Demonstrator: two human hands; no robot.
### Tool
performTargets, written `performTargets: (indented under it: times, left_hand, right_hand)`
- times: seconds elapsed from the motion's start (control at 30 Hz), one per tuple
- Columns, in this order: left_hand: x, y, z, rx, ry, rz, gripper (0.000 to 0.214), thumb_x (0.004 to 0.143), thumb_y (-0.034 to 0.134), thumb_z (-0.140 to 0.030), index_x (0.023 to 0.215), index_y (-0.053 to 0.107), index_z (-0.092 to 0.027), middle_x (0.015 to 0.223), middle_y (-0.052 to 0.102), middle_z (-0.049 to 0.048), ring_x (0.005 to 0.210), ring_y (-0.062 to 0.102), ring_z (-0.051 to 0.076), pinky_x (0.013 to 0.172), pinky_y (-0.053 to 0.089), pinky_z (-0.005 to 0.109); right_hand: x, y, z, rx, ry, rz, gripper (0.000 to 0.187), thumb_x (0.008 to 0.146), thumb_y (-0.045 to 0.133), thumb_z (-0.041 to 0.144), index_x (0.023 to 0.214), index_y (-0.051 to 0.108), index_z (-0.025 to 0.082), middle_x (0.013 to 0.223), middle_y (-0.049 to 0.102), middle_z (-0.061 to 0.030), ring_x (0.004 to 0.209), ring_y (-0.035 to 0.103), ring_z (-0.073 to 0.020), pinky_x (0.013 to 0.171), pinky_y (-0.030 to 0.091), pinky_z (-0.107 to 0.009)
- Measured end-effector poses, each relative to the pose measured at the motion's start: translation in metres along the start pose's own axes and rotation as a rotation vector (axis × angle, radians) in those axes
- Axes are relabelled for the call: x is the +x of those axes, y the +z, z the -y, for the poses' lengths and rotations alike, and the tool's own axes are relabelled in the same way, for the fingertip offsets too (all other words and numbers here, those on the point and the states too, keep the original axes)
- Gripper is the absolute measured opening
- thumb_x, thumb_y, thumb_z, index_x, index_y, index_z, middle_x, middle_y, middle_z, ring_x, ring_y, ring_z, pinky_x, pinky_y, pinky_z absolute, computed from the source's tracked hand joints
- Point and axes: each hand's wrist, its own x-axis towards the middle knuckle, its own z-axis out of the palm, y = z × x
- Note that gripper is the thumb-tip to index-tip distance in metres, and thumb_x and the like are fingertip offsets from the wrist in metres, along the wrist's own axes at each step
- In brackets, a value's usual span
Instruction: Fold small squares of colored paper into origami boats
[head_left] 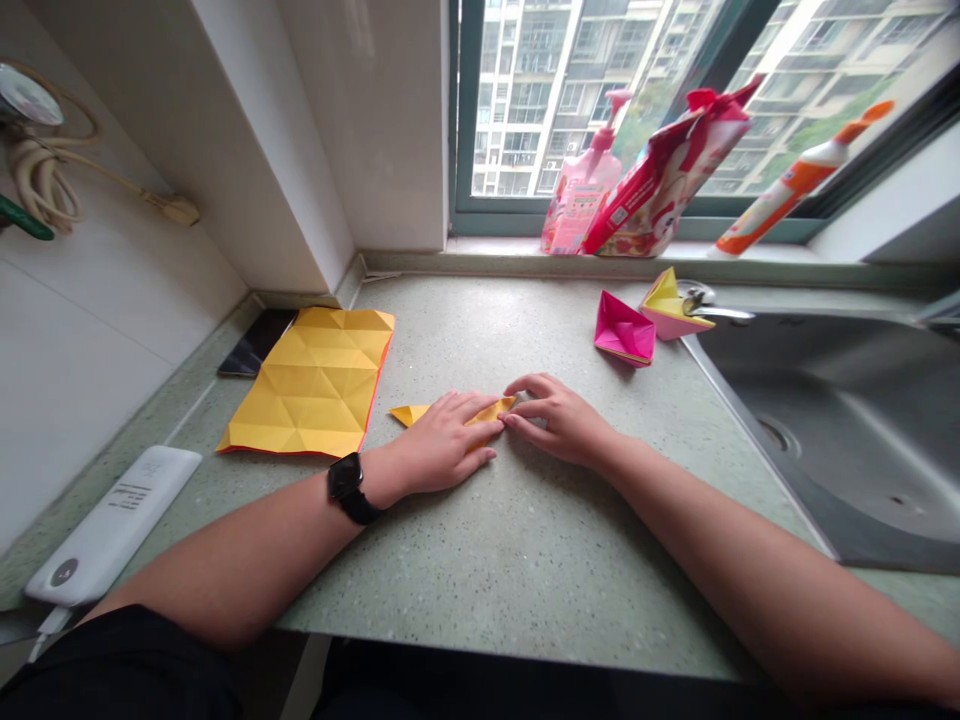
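Observation:
A narrow strip of folded yellow paper (409,413) lies on the counter in the middle of the head view. My left hand (442,440) rests flat across it with the fingers stretched to the right, hiding much of its middle. At the strip's right end, my right hand (559,418) has its thumb and fingertips closed on the paper's tip. Left of my hands is a creased yellow sheet (319,380) with a red-orange underside, spread out and marked with a grid of folds. A magenta folded paper piece (624,328) stands farther back on the right.
A yellow-and-pink folded paper piece (673,308) stands by the tap (701,298), left of the steel sink (840,400). A white power bank (116,525) lies at left; a dark phone (256,342) is partly under the sheet. A pink pump bottle (581,195) stands on the sill.

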Motion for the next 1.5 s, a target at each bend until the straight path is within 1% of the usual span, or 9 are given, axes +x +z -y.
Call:
performTargets:
  times: [0.2, 0.37, 0.53, 0.67, 0.87, 1.03, 1.2, 1.37, 1.5]
  left_hand:
    - [0.001, 0.002, 0.001, 0.025, 0.01, 0.014, 0.037, 0.114, 0.052, -0.036, 0.146, 0.065, -0.024, 0.164, 0.058, 0.0097, 0.153, 0.049, 0.033, 0.132, 0.035, 0.059]
    - [0.001, 0.002, 0.001, -0.021, -0.051, 0.028, 0.045, 0.113, 0.054, -0.038, 0.154, 0.055, -0.019, 0.161, 0.06, 0.0139, 0.154, 0.049, 0.033, 0.131, 0.036, 0.059]
    - [0.002, 0.001, 0.001, -0.025, -0.047, 0.034, 0.045, 0.112, 0.056, -0.037, 0.153, 0.054, -0.018, 0.159, 0.061, 0.015, 0.153, 0.051, 0.033, 0.131, 0.037, 0.058]
    - [0.002, 0.002, 0.002, -0.001, -0.037, 0.043, 0.045, 0.112, 0.055, -0.038, 0.153, 0.055, -0.019, 0.161, 0.059, 0.0141, 0.153, 0.051, 0.032, 0.131, 0.036, 0.058]
    - [0.001, 0.003, 0.004, 0.032, -0.014, 0.023, 0.046, 0.112, 0.055, -0.039, 0.155, 0.057, -0.022, 0.163, 0.058, 0.0122, 0.154, 0.05, 0.031, 0.132, 0.036, 0.056]
    - [0.001, 0.003, 0.005, 0.047, -0.003, 0.017, 0.041, 0.112, 0.056, -0.039, 0.149, 0.063, -0.022, 0.163, 0.059, 0.011, 0.154, 0.051, 0.031, 0.131, 0.036, 0.056]
    - [0.002, 0.003, 0.005, 0.038, 0.002, 0.002, 0.037, 0.111, 0.059, -0.038, 0.144, 0.068, -0.023, 0.16, 0.062, 0.0104, 0.152, 0.053, 0.032, 0.13, 0.039, 0.056]
    - [0.002, 0.003, 0.005, 0.029, 0.009, -0.006, 0.035, 0.111, 0.06, -0.036, 0.142, 0.067, -0.022, 0.159, 0.063, 0.0112, 0.151, 0.054, 0.032, 0.129, 0.04, 0.057]
    - [0.001, 0.004, 0.005, 0.009, -0.017, -0.016, 0.049, 0.11, 0.062, -0.037, 0.153, 0.057, -0.016, 0.157, 0.063, 0.016, 0.15, 0.054, 0.033, 0.128, 0.042, 0.057]
  right_hand:
    - [0.001, -0.001, -0.002, 0.037, -0.032, 0.016, 0.027, 0.108, 0.062, 0.034, 0.099, 0.087, 0.031, 0.123, 0.074, -0.01, 0.115, 0.068, -0.0276, 0.105, 0.058, -0.052]
    - [0.002, -0.003, 0.0, 0.077, -0.038, 0.033, 0.028, 0.109, 0.061, 0.038, 0.101, 0.088, 0.031, 0.125, 0.074, -0.0102, 0.117, 0.069, -0.0273, 0.105, 0.058, -0.052]
    - [0.001, -0.001, 0.0, 0.079, -0.041, 0.025, 0.027, 0.109, 0.063, 0.037, 0.1, 0.088, 0.031, 0.127, 0.074, -0.0109, 0.117, 0.069, -0.0279, 0.106, 0.058, -0.052]
    - [0.001, 0.002, -0.004, 0.068, 0.007, 0.0, 0.025, 0.107, 0.066, 0.035, 0.097, 0.088, 0.03, 0.127, 0.075, -0.0108, 0.118, 0.069, -0.0275, 0.107, 0.058, -0.05]
    - [0.001, 0.003, -0.01, -0.014, 0.144, -0.059, 0.022, 0.104, 0.068, 0.032, 0.097, 0.089, 0.029, 0.122, 0.077, -0.0108, 0.113, 0.071, -0.0282, 0.105, 0.058, -0.049]
    - [0.002, 0.002, -0.009, -0.065, 0.163, -0.076, 0.026, 0.105, 0.065, 0.031, 0.098, 0.089, 0.027, 0.119, 0.078, -0.0118, 0.107, 0.073, -0.028, 0.101, 0.059, -0.048]
    - [0.003, 0.002, -0.01, -0.087, 0.178, -0.092, 0.029, 0.106, 0.063, 0.032, 0.094, 0.089, 0.027, 0.116, 0.079, -0.0115, 0.104, 0.074, -0.0273, 0.1, 0.06, -0.047]
    - [0.002, 0.002, -0.01, -0.103, 0.133, -0.087, 0.028, 0.106, 0.064, 0.032, 0.095, 0.089, 0.027, 0.12, 0.078, -0.0116, 0.105, 0.073, -0.0285, 0.098, 0.061, -0.05]
    - [0.001, 0.001, -0.005, -0.089, 0.058, -0.075, 0.024, 0.106, 0.066, 0.032, 0.097, 0.089, 0.03, 0.127, 0.076, -0.0111, 0.114, 0.07, -0.0297, 0.102, 0.06, -0.053]
